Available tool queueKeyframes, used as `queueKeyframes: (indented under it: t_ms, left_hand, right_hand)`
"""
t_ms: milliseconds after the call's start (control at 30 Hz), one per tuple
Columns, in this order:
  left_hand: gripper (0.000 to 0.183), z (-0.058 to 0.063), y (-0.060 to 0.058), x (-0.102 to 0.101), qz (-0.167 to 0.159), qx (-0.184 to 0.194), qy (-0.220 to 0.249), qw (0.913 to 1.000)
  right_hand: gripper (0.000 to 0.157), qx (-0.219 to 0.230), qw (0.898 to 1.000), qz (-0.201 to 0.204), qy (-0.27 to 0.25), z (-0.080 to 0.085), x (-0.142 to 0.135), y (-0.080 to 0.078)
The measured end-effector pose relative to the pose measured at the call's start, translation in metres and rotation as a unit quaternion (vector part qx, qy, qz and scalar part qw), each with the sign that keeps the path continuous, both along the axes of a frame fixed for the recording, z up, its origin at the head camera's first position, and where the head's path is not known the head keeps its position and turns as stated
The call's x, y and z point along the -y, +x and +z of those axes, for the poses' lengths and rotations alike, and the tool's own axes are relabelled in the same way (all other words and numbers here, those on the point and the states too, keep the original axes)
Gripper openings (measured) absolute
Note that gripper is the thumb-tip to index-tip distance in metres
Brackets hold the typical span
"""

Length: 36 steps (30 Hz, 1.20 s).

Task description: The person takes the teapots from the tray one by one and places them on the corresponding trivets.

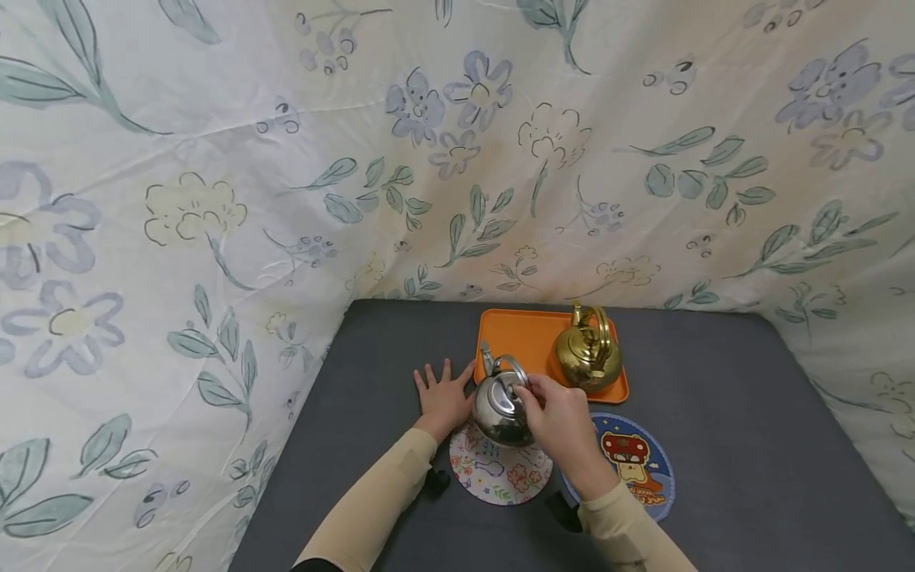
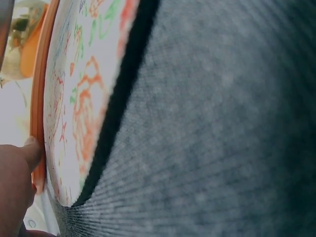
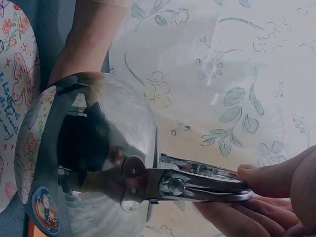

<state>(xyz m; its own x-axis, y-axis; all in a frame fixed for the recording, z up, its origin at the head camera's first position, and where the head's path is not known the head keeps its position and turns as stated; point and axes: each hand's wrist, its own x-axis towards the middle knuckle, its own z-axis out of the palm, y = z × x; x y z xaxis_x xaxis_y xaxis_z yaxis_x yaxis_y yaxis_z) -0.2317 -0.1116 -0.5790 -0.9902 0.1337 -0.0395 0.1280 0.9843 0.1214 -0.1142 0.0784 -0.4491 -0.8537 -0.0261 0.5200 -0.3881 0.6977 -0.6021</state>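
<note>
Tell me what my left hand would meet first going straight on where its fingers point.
Your left hand would probably cross the table and meet the floral cloth first, though depth is hard to judge.

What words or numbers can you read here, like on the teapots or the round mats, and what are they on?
None can be read clearly.
White round mat: blue marks that look like writing, too blurred to read.
Blue round mat: yellowish marks near its bottom edge, maybe letters, too small to read.
Silver teapot, gold teapot and orange tray: no lettering that I can see.
</note>
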Motion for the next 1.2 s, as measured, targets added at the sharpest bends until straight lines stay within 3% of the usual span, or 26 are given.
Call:
queueKeyframes:
  t_ms: [333, 933, 1200]
  left_hand:
    - [0.060, -0.003, -0.003, -0.001, 0.008, 0.002, 0.016, 0.9998]
    - [0.062, -0.004, -0.007, -0.005, 0.010, 0.001, 0.007, 0.9999]
    - [0.063, -0.004, -0.007, -0.005, 0.011, 0.005, 0.005, 0.9999]
  right_hand:
    - [0.016, -0.006, 1.000, 0.000, -0.001, -0.007, 0.000, 0.000]
    - [0.017, 0.009, 1.000, 0.004, -0.005, -0.022, 0.001, 0.003]
    - [0.016, -0.006, 1.000, 0.008, 0.000, -0.028, 0.004, 0.003]
